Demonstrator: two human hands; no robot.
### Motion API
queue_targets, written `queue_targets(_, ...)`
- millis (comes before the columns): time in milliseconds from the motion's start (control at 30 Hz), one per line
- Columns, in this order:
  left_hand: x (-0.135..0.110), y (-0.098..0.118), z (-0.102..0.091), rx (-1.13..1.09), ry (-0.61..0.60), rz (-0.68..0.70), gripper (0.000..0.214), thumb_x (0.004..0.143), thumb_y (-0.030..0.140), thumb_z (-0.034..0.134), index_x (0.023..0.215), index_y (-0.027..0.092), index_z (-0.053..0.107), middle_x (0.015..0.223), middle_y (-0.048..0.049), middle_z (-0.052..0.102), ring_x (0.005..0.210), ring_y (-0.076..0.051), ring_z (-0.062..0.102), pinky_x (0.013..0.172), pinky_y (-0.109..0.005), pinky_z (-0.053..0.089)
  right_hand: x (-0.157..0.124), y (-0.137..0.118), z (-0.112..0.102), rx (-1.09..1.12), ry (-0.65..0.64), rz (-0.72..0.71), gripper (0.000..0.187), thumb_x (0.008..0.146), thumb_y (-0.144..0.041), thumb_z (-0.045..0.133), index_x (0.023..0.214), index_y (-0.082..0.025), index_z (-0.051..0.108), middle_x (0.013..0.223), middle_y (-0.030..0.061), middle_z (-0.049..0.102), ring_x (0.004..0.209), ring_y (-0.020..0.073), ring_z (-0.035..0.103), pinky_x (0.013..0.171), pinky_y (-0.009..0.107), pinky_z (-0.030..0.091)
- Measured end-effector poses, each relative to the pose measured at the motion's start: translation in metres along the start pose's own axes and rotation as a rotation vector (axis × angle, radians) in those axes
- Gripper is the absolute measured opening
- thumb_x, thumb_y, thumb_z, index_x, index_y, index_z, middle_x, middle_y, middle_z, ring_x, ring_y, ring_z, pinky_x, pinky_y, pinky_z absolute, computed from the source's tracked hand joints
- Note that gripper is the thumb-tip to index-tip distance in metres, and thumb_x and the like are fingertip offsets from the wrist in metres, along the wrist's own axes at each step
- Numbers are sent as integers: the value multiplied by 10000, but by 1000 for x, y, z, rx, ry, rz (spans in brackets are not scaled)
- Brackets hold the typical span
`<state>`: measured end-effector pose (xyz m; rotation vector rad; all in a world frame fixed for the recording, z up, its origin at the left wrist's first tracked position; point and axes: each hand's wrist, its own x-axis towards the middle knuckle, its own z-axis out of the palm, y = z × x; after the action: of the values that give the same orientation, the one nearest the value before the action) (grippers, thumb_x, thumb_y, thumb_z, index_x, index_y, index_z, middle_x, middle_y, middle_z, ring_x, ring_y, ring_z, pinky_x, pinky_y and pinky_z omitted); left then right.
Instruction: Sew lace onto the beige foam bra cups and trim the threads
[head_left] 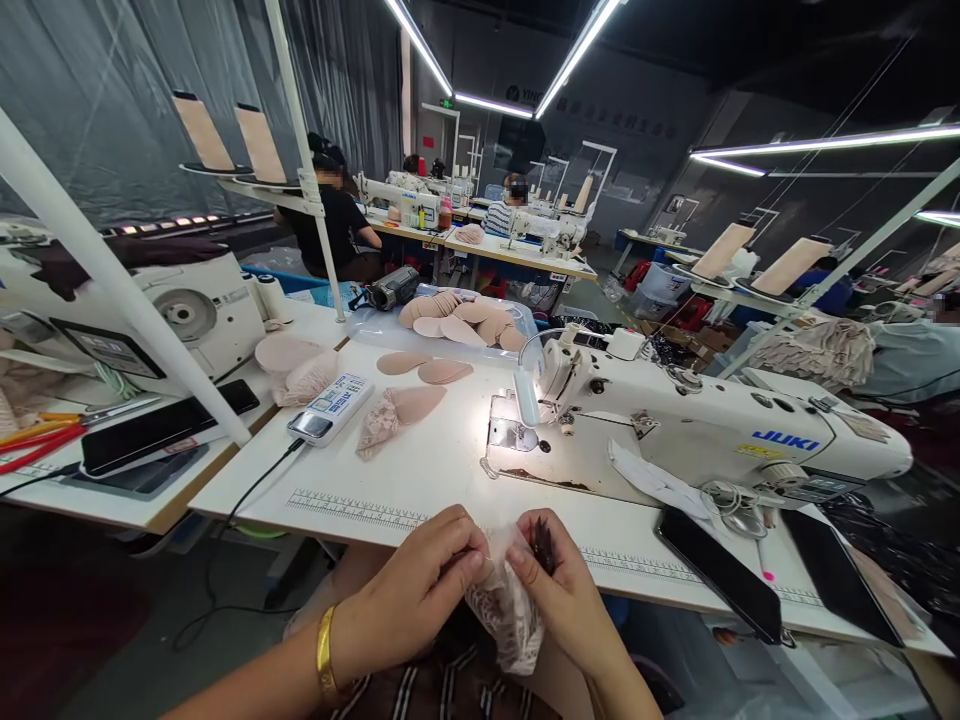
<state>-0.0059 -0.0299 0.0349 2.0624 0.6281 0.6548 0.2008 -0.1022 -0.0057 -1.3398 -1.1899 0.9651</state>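
At the table's front edge, my left hand (435, 578) pinches one edge of a pale beige lace piece (506, 610). My right hand (559, 580) grips the same lace from the other side, its thumb pressed on the cloth. A small dark tool (543, 545), its kind unclear, is tucked in the fingers of my right hand. Lower down, the lace hangs over my lap. Beyond my hands on the table lies a lace-and-beige cup piece (397, 415), with two flat beige cup pads (424, 368) behind it.
A JUKI sewing machine (697, 420) stands at right with its lamp lit. Dark phones (720, 572) lie near the front right edge. A white power bank (330, 408) trails a cable at left. A clear tray (367, 325) holds several pads. Co-workers sit farther back.
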Motion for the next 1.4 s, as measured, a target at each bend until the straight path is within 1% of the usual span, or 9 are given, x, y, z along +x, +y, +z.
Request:
queue_targets(133, 1, 1, 1, -55, 30, -160, 230, 1064, 314, 391, 937, 218, 558, 871, -16, 612, 821, -198, 573, 777, -317, 473, 8, 11, -23, -444, 189, -125, 319, 1020, -473, 569, 1211, -222, 618, 1034, 75, 683, 952, 248, 658, 863, 389, 543)
queue_targets(200, 2, 1, 2, -66, 60, -205, 212, 1050, 331, 422, 946, 219, 568, 870, -14, 627, 831, -203, 581, 787, -321, 471, 4, 10, -26, -579, 295, -229, 363, 1052, -430, 507, 1337, -222, 592, 1194, 128, 693, 1111, 289, 663, 959, 453, 542)
queue_targets(267, 3, 3, 3, -82, 81, -227, 203, 1037, 345, 452, 946, 219, 582, 886, -16, 644, 850, -207, 597, 801, -323, 474, -5, 5, -19, -652, 348, -320, 378, 1072, -384, 475, 1407, -231, 562, 1290, 144, 683, 1186, 294, 661, 981, 451, 553)
queue_targets(367, 5, 5, 4, -99, 85, -225, 216, 1026, 361, 466, 942, 215, 601, 895, -21, 659, 862, -210, 616, 806, -325, 484, -22, -3, 1, -672, 277, -445, 336, 1057, -343, 540, 1373, -236, 572, 1175, 116, 741, 997, 255, 743, 845, 364, 611)
queue_targets(500, 7, 6, 4, -123, 102, -212, 230, 1024, 365, 463, 936, 214, 613, 892, -21, 662, 858, -208, 624, 798, -320, 497, -29, -5, 20, -722, 233, -616, 271, 1050, -256, 545, 1315, -225, 590, 958, 82, 754, 774, 221, 738, 682, 322, 618)
queue_targets(767, 6, 8, 5, -144, 119, -219, 235, 1014, 376, 463, 921, 215, 608, 871, -21, 657, 836, -207, 625, 783, -321, 507, -24, -4, 21, -811, 255, -645, 259, 1053, -220, 530, 1302, -171, 584, 868, 80, 714, 704, 214, 703, 630, 324, 612)
queue_targets(1100, 7, 11, 5, -147, 120, -238, 222, 993, 371, 484, 899, 214, 609, 860, -21, 668, 826, -206, 628, 774, -314, 505, -23, -4, 25, -847, 300, -702, 248, 1059, -210, 522, 1290, -166, 602, 824, 59, 697, 659, 193, 670, 589, 291, 569)
queue_targets(1300, 4, 6, 8, -131, 103, -265, 183, 975, 351, 516, 896, 214, 609, 860, -22, 686, 825, -210, 626, 780, -326, 506, -24, -3, 27, -881, 343, -760, 373, 1032, -143, 549, 1401, -191, 575, 822, 71, 719, 672, 202, 662, 600, 292, 546)
queue_targets(1400, 4, 5, 9, -116, 108, -261, 167, 963, 337, 531, 886, 213, 613, 860, -22, 695, 818, -208, 626, 767, -322, 498, -24, -2, 24, -940, 309, -812, 495, 1016, -109, 554, 1503, -188, 507, 829, 75, 732, 670, 200, 661, 590, 287, 537)
